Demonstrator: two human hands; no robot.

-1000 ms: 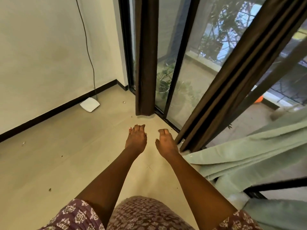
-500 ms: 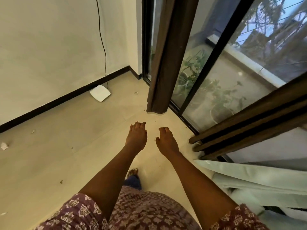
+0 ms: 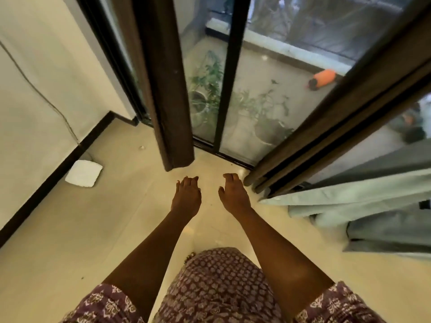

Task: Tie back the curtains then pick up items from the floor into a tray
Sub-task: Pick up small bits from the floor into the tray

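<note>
Left hand: the left hand [image 3: 186, 197] is held out in the lower middle of the frame, back toward the camera, fingers loosely bent and grasping nothing; it is clear of the curtains and hangs above the floor.
Right hand: the right hand [image 3: 234, 195] is stretched out just beside the left one, a narrow gap between them, fingers loosely curled down and released, holding nothing.
Left curtain: a dark brown curtain [image 3: 163, 89] hangs as a narrow gathered bundle from the top centre-left of the frame, its lower end near the floor just above the left hand; no hand touches it.
Right curtain: a second dark brown curtain [image 3: 338, 120] runs slantwise from the upper right of the frame down to the centre right, its lower end just right of the right hand and apart from it.
Tray: cannot tell where it is; none shows.
Floor: a pale tiled floor [image 3: 70, 229] fills the lower left, with small specks of litter [image 3: 141, 148] near the corner.
White device: a flat white box [image 3: 84, 173] lies at the left by the black skirting [image 3: 46, 178], a thin cable [image 3: 35, 89] rising up the wall above it.
Glass door: a dark-framed glass door [image 3: 256, 89] spans the top centre, with potted plants [image 3: 210, 89] and an orange bottle [image 3: 323, 79] outside.
Green cloth: pale green fabric [image 3: 349, 201] lies at the centre right, below the right curtain.
Clothing: purple patterned sleeves [image 3: 107, 304] and garment fill the bottom edge.
</note>
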